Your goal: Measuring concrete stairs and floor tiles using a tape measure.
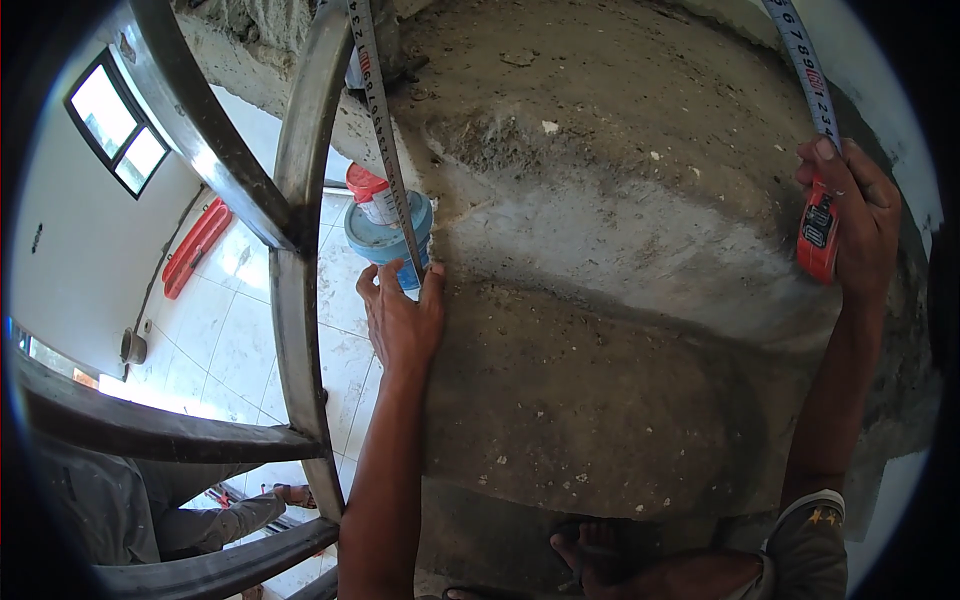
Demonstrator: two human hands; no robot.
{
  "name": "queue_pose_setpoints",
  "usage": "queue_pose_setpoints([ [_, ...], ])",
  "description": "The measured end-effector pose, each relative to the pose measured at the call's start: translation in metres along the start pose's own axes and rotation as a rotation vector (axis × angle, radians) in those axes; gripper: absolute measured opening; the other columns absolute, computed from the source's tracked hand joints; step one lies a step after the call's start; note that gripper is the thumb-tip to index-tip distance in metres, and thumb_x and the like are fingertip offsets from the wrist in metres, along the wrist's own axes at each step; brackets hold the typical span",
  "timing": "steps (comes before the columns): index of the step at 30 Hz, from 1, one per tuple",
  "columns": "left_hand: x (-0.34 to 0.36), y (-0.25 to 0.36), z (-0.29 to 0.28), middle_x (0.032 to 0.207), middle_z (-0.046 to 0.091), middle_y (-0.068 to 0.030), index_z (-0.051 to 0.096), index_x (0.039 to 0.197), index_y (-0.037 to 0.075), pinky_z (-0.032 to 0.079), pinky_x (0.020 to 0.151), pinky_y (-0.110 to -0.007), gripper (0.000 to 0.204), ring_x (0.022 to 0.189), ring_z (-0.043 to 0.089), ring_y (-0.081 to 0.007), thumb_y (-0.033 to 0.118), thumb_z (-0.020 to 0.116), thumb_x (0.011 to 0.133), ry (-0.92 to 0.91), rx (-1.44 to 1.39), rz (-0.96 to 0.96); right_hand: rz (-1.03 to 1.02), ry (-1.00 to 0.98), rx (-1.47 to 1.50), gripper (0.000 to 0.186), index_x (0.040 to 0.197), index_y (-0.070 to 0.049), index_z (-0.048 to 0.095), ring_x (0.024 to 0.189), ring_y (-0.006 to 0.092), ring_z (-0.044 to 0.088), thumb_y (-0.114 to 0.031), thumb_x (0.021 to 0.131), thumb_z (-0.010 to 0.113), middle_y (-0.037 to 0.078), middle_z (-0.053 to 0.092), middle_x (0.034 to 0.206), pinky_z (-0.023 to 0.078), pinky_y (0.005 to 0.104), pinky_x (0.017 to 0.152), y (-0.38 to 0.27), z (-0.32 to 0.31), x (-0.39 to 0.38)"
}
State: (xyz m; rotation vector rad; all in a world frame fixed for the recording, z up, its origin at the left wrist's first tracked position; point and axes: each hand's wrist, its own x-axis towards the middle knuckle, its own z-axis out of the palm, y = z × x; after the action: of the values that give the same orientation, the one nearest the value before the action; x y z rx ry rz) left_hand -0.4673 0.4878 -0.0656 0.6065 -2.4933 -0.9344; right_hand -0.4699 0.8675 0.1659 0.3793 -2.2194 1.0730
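My left hand (pixel 400 320) is at the concrete step's left edge, fingers curved, its thumb on the metal tape blade (pixel 388 150), which runs up along the edge to the top of the view. My right hand (pixel 855 215) is closed round the red-and-black tape measure case (pixel 817 232) at the right, with another length of blade (pixel 805 60) rising from it. Between my hands is a rough concrete step (pixel 620 250) with a pale grey riser.
A curved metal railing (pixel 297 340) borders the left. Below are a white tiled floor (pixel 220 330), blue bucket (pixel 370 232) with red-lidded tub (pixel 370 180), red long object (pixel 195 250), small pot (pixel 133 348) and another person's legs (pixel 200 510). A wall with a window (pixel 115 120) stands beyond.
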Motion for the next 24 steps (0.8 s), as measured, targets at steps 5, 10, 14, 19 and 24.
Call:
queue_pose_setpoints([
  [5, 0.0, 0.005, -0.005, 0.126, 0.06, -0.0234, 0.054, 0.132, 0.001, 0.049, 0.094, -0.049, 0.064, 0.113, 0.063, -0.0405, 0.046, 0.072, 0.09, -0.052, 0.022, -0.032, -0.006, -0.006, -0.031, 0.035, 0.105, 0.004, 0.074, 0.082, 0.0115, 0.065, -0.03, 0.098, 0.069, 0.008, 0.071, 0.091, 0.049, 0.0249, 0.076, -0.002, -0.001, 0.0],
  [10, 0.002, 0.005, -0.004, 0.095, 0.072, -0.0154, 0.051, 0.136, 0.001, 0.05, 0.087, -0.047, 0.069, 0.097, 0.07, -0.0378, 0.047, 0.072, 0.089, -0.121, -0.03, -0.145, -0.011, -0.014, -0.032, 0.036, 0.105, 0.004, 0.074, 0.082, 0.0114, 0.065, -0.03, 0.098, 0.069, 0.007, 0.071, 0.09, 0.049, 0.0245, 0.076, -0.001, 0.0, 0.0],
  [14, 0.001, 0.01, -0.007, 0.096, 0.072, -0.0161, 0.051, 0.136, 0.001, 0.051, 0.086, -0.048, 0.071, 0.094, 0.07, -0.0379, 0.048, 0.073, 0.088, -0.11, -0.042, -0.148, 0.001, 0.017, -0.024, 0.035, 0.106, 0.004, 0.074, 0.082, 0.0109, 0.065, -0.03, 0.098, 0.069, 0.007, 0.071, 0.09, 0.049, 0.0241, 0.076, 0.002, -0.001, 0.0],
  [19, 0.006, -0.008, 0.003, 0.097, 0.072, -0.017, 0.057, 0.13, 0.001, 0.051, 0.086, -0.048, 0.065, 0.095, 0.07, -0.0384, 0.048, 0.072, 0.088, -0.147, -0.043, -0.119, -0.026, -0.011, -0.024, 0.035, 0.106, 0.004, 0.074, 0.082, 0.0109, 0.065, -0.029, 0.098, 0.07, 0.008, 0.072, 0.091, 0.049, 0.0245, 0.075, 0.002, -0.001, 0.001],
  [24, 0.009, -0.012, 0.003, 0.098, 0.075, -0.0172, 0.059, 0.128, -0.001, 0.052, 0.088, -0.043, 0.065, 0.095, 0.071, -0.0335, 0.048, 0.072, 0.088, -0.143, -0.047, -0.068, -0.034, -0.006, -0.004, 0.034, 0.106, 0.004, 0.074, 0.082, 0.0112, 0.065, -0.028, 0.098, 0.07, 0.009, 0.072, 0.091, 0.05, 0.025, 0.075, 0.002, -0.001, 0.001],
])
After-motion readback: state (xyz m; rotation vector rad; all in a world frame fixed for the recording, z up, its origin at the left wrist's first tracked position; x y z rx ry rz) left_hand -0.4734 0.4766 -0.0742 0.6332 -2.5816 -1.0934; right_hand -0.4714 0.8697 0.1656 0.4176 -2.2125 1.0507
